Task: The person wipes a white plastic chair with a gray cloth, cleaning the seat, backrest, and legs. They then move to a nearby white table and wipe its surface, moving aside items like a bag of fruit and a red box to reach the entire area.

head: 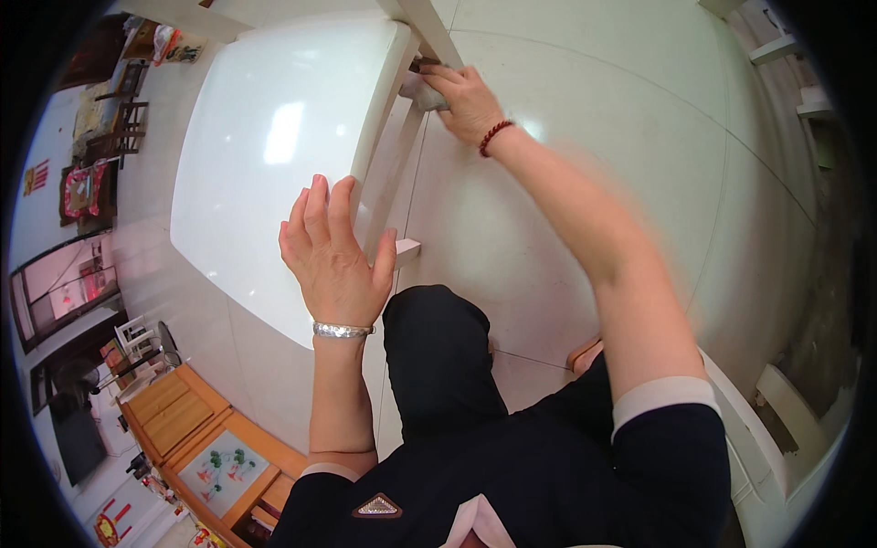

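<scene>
My left hand, with a silver bracelet at the wrist, rests with fingers apart on the near edge of a glossy white seat or tabletop. My right hand, wearing a dark red beaded bracelet, reaches to the far corner and grips a greyish cloth. The cloth lies against the white frame just under the edge of the top, beside an upright white post. The fingertips of my right hand are partly hidden there.
Pale tiled floor spreads to the right. An orange wooden cabinet stands at lower left, dark wooden chairs at upper left. White furniture is at lower right. My black-clad knee is close to the white top.
</scene>
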{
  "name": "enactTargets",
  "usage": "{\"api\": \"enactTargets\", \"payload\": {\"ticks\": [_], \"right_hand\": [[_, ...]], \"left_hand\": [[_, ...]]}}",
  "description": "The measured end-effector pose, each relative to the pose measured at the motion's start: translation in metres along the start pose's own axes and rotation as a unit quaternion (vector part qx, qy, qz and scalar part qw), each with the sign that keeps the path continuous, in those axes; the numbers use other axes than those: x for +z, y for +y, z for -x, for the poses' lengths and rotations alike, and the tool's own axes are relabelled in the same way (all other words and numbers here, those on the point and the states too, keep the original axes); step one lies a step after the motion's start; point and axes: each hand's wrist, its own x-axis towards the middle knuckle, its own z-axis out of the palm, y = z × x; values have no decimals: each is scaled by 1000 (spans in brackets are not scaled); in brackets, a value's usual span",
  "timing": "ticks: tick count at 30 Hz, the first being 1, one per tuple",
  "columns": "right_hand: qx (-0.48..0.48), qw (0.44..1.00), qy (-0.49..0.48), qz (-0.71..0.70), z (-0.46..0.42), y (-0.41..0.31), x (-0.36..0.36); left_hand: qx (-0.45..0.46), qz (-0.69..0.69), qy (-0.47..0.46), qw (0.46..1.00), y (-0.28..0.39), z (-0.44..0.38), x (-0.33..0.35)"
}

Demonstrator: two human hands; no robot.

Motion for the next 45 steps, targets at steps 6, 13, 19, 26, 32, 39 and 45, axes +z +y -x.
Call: {"api": "enactTargets", "payload": {"ticks": [6,13,19,26,32,39,45], "right_hand": [[84,972,-198,-98,-22,-2,-46],[248,911,-251,-216,-7,-26,-37],[53,955,-217,-198,11,-31,-11],[193,958,-167,-134,-13,-29,-12],[11,983,-185,1,-16,-11,-45],[280,880,-174,-341,-6,-24,-27],[61,981,-171,70,-17,-16,-43]], "left_hand": [[-3,-15,4,1000,0,1,-4],[9,-30,15,999,5,0,3],[-11,-45,32,998,11,0,5],[9,-47,45,998,8,1,6],[3,-46,45,998,11,2,2],[-6,-43,58,997,11,0,8],[-22,-26,33,999,8,2,8]]}}
